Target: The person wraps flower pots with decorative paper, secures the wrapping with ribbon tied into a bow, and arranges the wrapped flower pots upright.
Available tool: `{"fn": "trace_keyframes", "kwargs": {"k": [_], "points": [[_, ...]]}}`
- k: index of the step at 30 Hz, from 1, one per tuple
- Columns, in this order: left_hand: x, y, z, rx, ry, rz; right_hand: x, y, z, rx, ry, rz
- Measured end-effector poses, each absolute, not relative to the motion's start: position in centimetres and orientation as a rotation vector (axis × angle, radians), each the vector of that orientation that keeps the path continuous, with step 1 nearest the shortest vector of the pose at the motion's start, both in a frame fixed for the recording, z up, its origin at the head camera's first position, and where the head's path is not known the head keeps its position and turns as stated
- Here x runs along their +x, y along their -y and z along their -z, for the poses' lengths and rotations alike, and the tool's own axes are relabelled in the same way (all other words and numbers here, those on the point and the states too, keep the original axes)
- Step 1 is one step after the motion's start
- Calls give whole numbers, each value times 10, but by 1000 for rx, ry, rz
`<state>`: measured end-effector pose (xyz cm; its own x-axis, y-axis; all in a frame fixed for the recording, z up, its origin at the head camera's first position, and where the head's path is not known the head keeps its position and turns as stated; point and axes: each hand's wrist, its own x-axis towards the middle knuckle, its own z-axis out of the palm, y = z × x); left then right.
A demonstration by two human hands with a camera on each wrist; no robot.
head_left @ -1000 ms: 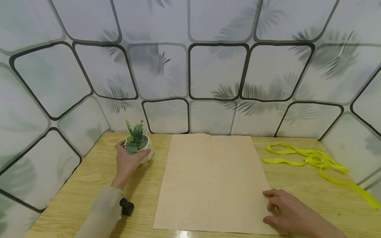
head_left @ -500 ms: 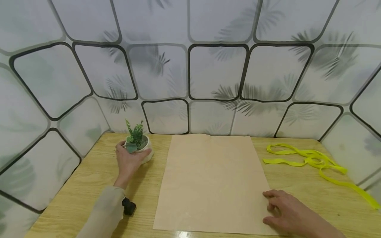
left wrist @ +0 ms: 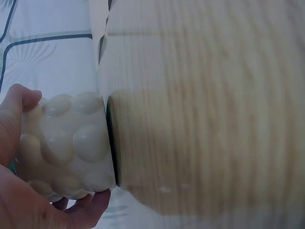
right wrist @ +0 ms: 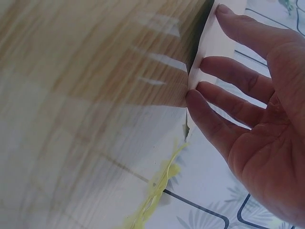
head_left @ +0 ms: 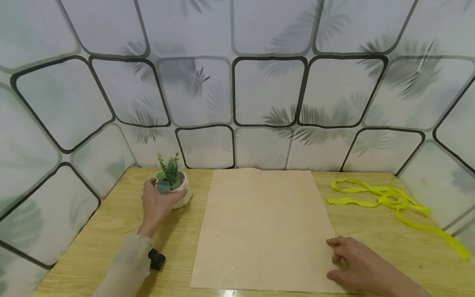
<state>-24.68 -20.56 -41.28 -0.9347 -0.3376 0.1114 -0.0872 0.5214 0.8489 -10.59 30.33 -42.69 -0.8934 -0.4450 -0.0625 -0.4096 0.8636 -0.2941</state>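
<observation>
At the back left of the table, my left hand (head_left: 157, 206) grips a small potted plant (head_left: 170, 171), thumb on one side and fingers round the other. Its white pot (left wrist: 66, 138) has round bumps, seen in the left wrist view, with its base right at the tabletop. A large sheet of light brown paper (head_left: 263, 231) lies flat to the right of the plant. My right hand (head_left: 352, 262) rests by the sheet's lower right edge, fingers loosely bent. The right wrist view has those fingertips touching the paper's edge (right wrist: 206, 45).
A tangled yellow ribbon (head_left: 393, 201) lies at the right of the wooden table (head_left: 111, 222), beyond my right hand. A small black device (head_left: 156, 260) sits at my left wrist. Patterned cloth walls (head_left: 267, 90) enclose the back and sides.
The head view has shifted slightly, and my left forearm has swung a little right and back left. The left hand keeps its grip on the potted plant; the right hand stays at the paper.
</observation>
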Motion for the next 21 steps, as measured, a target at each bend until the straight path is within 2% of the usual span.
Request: {"fn": "trace_keyframes", "kwargs": {"k": [14, 21], "points": [[-245, 200, 412, 243, 2433, 1401, -107, -302, 425, -605, -2884, 384], [-243, 190, 407, 207, 2430, 1421, -106, -303, 427, -662, -2903, 420]]}}
